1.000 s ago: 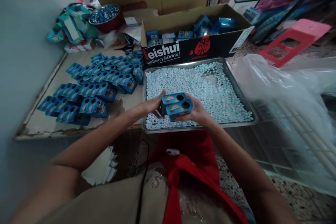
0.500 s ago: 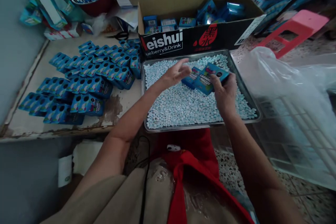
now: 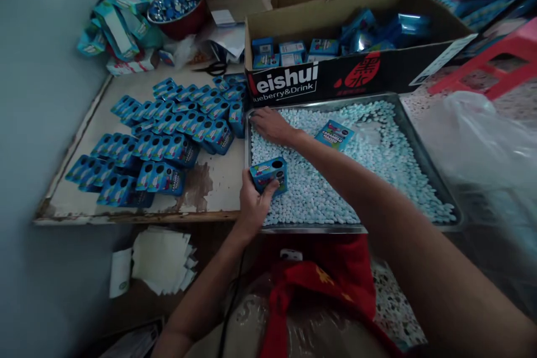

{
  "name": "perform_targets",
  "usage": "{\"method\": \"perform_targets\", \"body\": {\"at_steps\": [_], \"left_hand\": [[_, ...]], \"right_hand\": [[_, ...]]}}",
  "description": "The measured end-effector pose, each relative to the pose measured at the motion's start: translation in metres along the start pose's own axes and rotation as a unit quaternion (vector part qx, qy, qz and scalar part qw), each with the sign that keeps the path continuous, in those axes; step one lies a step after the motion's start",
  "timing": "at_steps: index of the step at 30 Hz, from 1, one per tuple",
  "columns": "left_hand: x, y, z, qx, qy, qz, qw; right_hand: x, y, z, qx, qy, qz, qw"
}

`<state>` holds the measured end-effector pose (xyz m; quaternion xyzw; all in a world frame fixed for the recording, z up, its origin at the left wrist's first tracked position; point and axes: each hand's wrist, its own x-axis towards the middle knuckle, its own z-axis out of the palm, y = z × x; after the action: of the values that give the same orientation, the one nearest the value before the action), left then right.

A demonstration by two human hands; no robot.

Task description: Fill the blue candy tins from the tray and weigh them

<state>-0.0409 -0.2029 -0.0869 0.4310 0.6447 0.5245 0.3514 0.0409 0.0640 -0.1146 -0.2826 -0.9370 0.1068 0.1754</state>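
My left hand point(image 3: 253, 201) is closed round a blue candy box point(image 3: 271, 174) with a dark round window, over the front left of a metal tray point(image 3: 312, 229). Pale blue candies point(image 3: 310, 196) cover the tray. My right hand point(image 3: 272, 125) reaches across to the tray's back left corner, palm down, fingers together and bent at the rim. What lies under its fingertips is hidden. Another blue box point(image 3: 334, 135) lies on the candies behind my right forearm. Rows of similar boxes point(image 3: 168, 148) stand on the table left of the tray.
Behind the tray stands a black printed carton point(image 3: 327, 75) with blue boxes inside. A red bowl of wrapped sweets point(image 3: 180, 8), scissors point(image 3: 216, 69) and a pile of cartons point(image 3: 113, 22) are at the back left. A plastic bag point(image 3: 474, 134) and red stool point(image 3: 495, 61) stand right.
The view has shifted left. My right hand has let go of its box and crossed to the tray's left edge. My left hand has come nearer and now grips a box.
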Motion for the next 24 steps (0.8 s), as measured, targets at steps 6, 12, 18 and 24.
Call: {"method": "perform_targets", "body": {"at_steps": [6, 12, 18, 24], "left_hand": [[-0.002, -0.006, 0.002, 0.005, 0.035, -0.013, 0.999], [0.013, -0.009, 0.01, -0.078, 0.008, -0.095, 0.992], [0.034, -0.009, 0.029, -0.146, 0.098, -0.113, 0.978], [0.078, -0.016, 0.069, -0.189, 0.149, -0.111, 0.964]], "right_hand": [[-0.005, -0.023, 0.011, -0.052, -0.026, 0.034, 0.998], [-0.039, 0.002, -0.015, 0.008, -0.094, 0.082, 0.992], [-0.044, 0.02, -0.008, 0.033, 0.081, 0.19, 0.978], [-0.093, -0.008, -0.002, 0.054, 0.047, 0.233, 0.97]]}}
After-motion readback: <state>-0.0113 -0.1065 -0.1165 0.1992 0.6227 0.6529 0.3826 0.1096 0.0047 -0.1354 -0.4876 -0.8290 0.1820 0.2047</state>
